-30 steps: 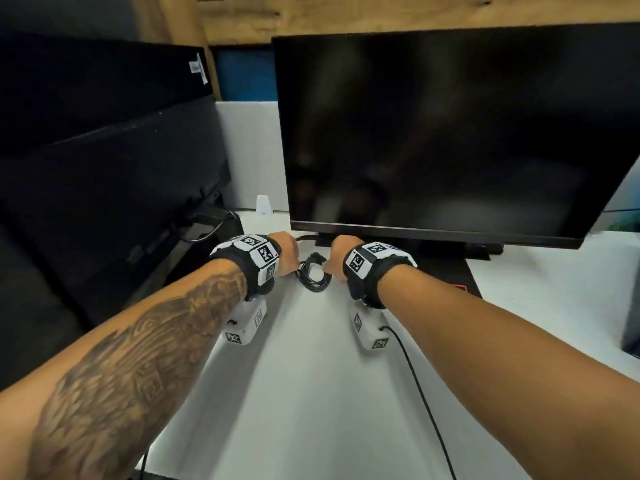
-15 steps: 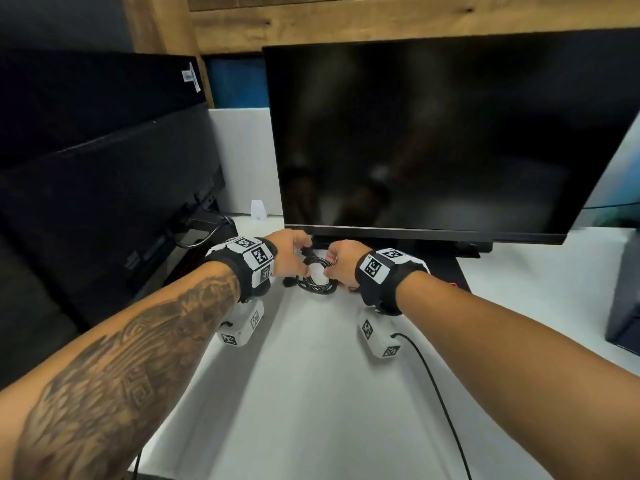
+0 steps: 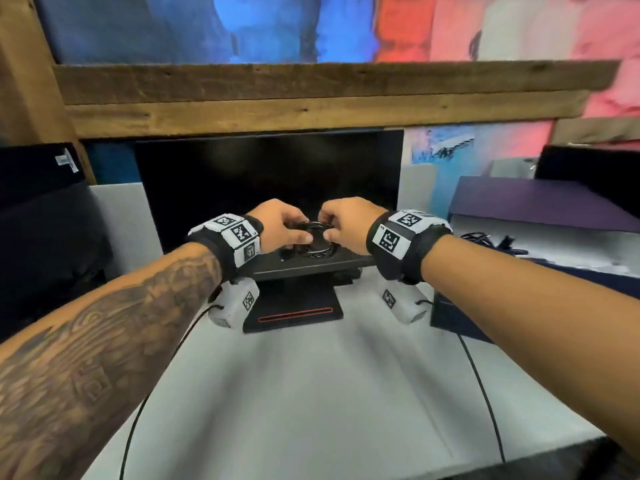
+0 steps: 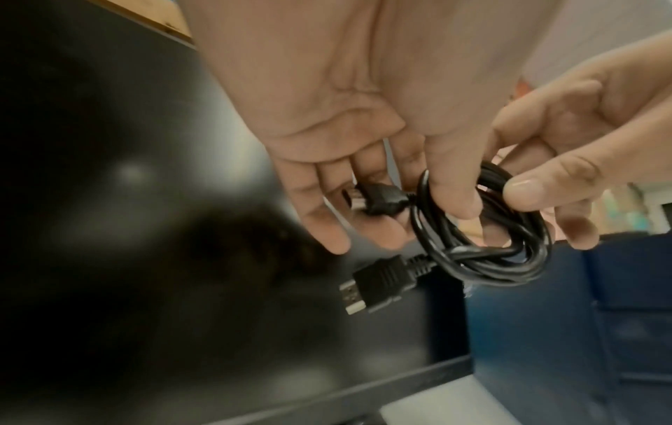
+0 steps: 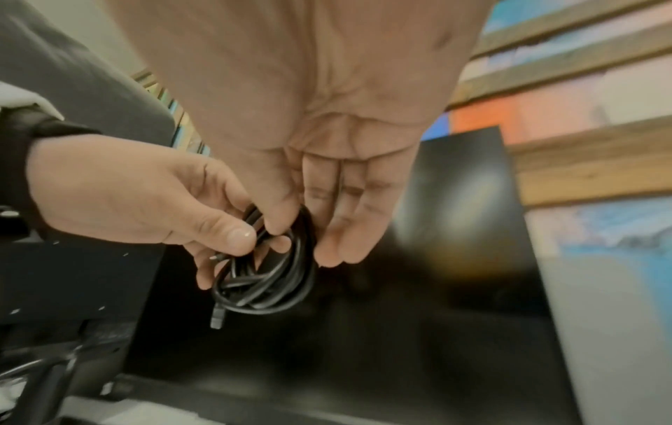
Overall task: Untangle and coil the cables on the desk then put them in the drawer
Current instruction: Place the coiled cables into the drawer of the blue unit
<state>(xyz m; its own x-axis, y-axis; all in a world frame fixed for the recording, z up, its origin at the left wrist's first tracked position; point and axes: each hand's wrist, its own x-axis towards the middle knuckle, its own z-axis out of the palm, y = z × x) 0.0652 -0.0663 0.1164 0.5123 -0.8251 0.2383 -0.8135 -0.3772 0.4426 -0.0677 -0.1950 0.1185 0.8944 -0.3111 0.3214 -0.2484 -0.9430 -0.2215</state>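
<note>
A black cable [image 3: 313, 237] wound into a small coil hangs in the air in front of the monitor's lower edge, held between both hands. My left hand [image 3: 294, 233] pinches the coil's left side with thumb and fingers. My right hand [image 3: 329, 226] pinches its right side. In the left wrist view the coil [image 4: 491, 244] sits under my left hand [image 4: 392, 218], and a black plug [image 4: 371, 284] sticks out to the lower left. In the right wrist view my right hand [image 5: 305, 235] grips the top of the coil [image 5: 269, 276], with the left hand's thumb pressed on it.
A dark monitor [image 3: 270, 174] stands on a black base [image 3: 294, 306] on the white desk [image 3: 311, 393]. A second dark screen [image 3: 41, 220] is at the left. At the right sit a dark blue box [image 3: 540, 209] and more loose black cable [image 3: 485, 237].
Both hands have lifted the coiled cable off the desk, up in front of the monitor. The head view has pulled back and tilted upward.
</note>
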